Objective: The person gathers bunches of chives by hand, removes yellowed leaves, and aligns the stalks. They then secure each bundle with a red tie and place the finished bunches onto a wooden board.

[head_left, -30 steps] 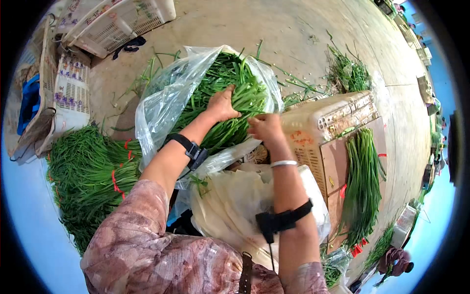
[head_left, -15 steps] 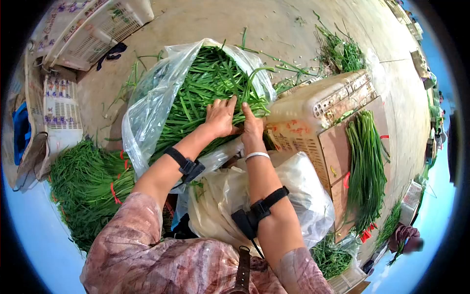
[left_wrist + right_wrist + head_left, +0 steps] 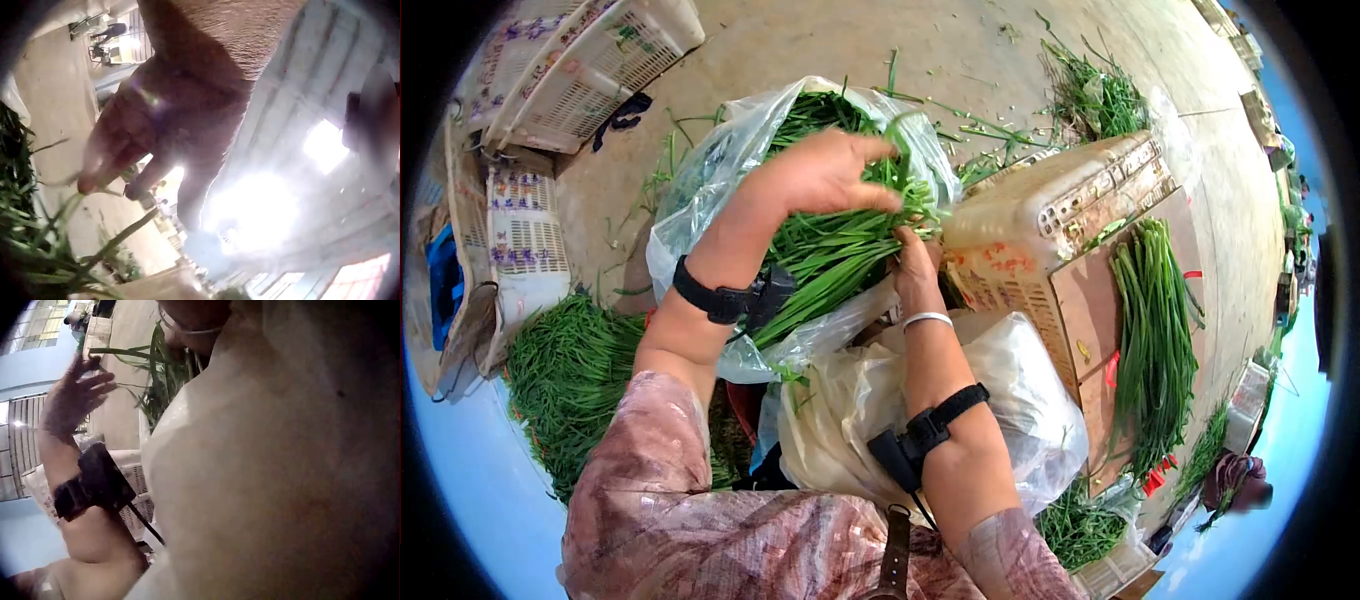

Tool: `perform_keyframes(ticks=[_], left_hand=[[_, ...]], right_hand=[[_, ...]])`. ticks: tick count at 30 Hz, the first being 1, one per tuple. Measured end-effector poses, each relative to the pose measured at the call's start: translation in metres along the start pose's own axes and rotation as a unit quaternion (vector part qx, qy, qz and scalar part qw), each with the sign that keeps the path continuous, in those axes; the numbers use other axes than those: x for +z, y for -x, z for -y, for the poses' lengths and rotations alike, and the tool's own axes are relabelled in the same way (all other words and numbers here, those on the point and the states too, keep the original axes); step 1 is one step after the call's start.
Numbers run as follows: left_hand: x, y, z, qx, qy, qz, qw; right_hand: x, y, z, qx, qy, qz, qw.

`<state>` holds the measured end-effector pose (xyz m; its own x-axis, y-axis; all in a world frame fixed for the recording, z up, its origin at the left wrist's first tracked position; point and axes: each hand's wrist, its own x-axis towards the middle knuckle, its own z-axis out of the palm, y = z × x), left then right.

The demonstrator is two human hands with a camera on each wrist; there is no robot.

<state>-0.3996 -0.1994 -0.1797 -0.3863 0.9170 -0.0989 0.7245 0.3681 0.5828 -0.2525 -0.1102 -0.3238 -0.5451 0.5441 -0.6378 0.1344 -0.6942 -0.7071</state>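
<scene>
A clear plastic bag [image 3: 685, 235], its mouth spread, holds a heap of garlic chives [image 3: 830, 255]. My left hand [image 3: 830, 170] is raised over the heap, thumb and fingers pointing right. In the right wrist view its fingertips pinch the end of a long chive leaf [image 3: 122, 351]. At the pale stem ends, on the bag's right side, my right hand [image 3: 915, 270] grips the chives, thumb on top and most fingers hidden under them. Cream plastic sheeting [image 3: 269, 462] fills most of the right wrist view and hides that hand's fingers.
A cream crate [image 3: 1000, 225] stands right of the bag, beside a board [image 3: 1090, 300] with a tied chive bundle [image 3: 1150, 340]. More bundles [image 3: 575, 370] lie at left. White crates [image 3: 605, 75] stand behind them. Loose chives [image 3: 1100, 105] litter the floor.
The left hand has lifted off the chives and swung up with a leaf at its fingertips. The right hand moved left, then stayed at the stem ends, its thumb now lowered onto them.
</scene>
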Motion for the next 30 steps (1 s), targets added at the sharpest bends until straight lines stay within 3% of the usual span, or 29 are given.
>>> perform_keyframes(ticks=[1,2,3,4,6,8,9,11,12,13,15,18,20,21,22,24,25,27,28,29,30], left_hand=[[-0.017,-0.004,-0.013,-0.058,0.025,-0.022,0.998],[-0.028,-0.012,-0.025,-0.116,0.049,-0.043,0.991],[-0.012,-0.025,-0.013,-0.043,-0.039,-0.206,0.977],[0.008,-0.044,0.003,-0.045,-0.040,-0.205,0.977],[0.048,-0.083,0.042,-0.109,-0.055,-0.216,0.969],[0.082,-0.106,0.078,-0.111,0.190,-0.117,0.968],[0.080,-0.105,0.077,-0.111,0.188,-0.116,0.969],[0.069,-0.097,0.065,-0.220,0.332,-0.038,0.917],[0.064,-0.092,0.058,-0.231,0.272,-0.100,0.929],[0.055,-0.083,0.056,-0.198,0.263,-0.140,0.934],[0.023,-0.056,0.046,-0.127,0.289,-0.210,0.925],[-0.037,-0.006,0.032,-0.056,0.279,-0.279,0.917],[-0.080,0.025,0.021,0.015,0.190,-0.354,0.916],[-0.100,0.046,0.002,0.075,0.003,-0.394,0.916],[-0.118,0.065,-0.014,0.132,-0.183,-0.419,0.879],[-0.150,0.095,-0.008,0.152,-0.103,-0.581,0.793],[-0.152,0.110,-0.007,0.154,-0.105,-0.581,0.793],[-0.149,0.133,-0.007,-0.027,-0.285,-0.541,0.791],[-0.130,0.120,-0.010,-0.084,-0.103,-0.460,0.878],[-0.099,0.098,-0.011,-0.136,0.085,-0.356,0.920],[-0.069,0.074,0.000,-0.008,-0.167,-0.297,0.940]], right_hand=[[-0.016,-0.033,-0.028,0.037,-0.033,0.022,0.999],[-0.012,-0.026,-0.022,0.039,-0.034,0.021,0.998],[-0.008,-0.019,-0.017,0.012,0.005,-0.018,1.000],[-0.003,-0.013,-0.012,-0.015,0.045,-0.053,0.997],[-0.001,-0.015,-0.010,-0.002,0.027,-0.037,0.999],[-0.003,-0.015,-0.013,-0.017,0.014,-0.026,0.999],[0.002,-0.006,-0.006,-0.014,0.015,-0.050,0.999],[0.005,-0.003,-0.004,-0.039,0.011,-0.055,0.998],[0.004,-0.002,-0.004,-0.068,0.012,-0.059,0.996],[0.002,-0.004,-0.003,-0.066,0.010,-0.062,0.996],[-0.001,-0.010,-0.002,-0.111,0.205,-0.048,0.971],[-0.002,-0.015,-0.007,-0.092,0.108,-0.003,0.990],[0.001,-0.011,-0.004,-0.099,0.117,-0.004,0.988],[0.002,-0.008,-0.003,-0.100,0.104,-0.002,0.990],[0.002,-0.007,-0.001,-0.102,0.091,0.000,0.991],[-0.001,-0.013,-0.007,-0.107,0.099,-0.003,0.989],[-0.002,-0.015,-0.009,-0.113,0.108,-0.006,0.988],[-0.002,-0.014,-0.006,-0.119,0.122,-0.001,0.985],[0.000,-0.012,-0.004,-0.126,0.137,0.005,0.983],[0.004,-0.007,-0.002,-0.127,0.136,0.009,0.983],[0.008,-0.001,0.002,-0.129,0.134,-0.013,0.983]])
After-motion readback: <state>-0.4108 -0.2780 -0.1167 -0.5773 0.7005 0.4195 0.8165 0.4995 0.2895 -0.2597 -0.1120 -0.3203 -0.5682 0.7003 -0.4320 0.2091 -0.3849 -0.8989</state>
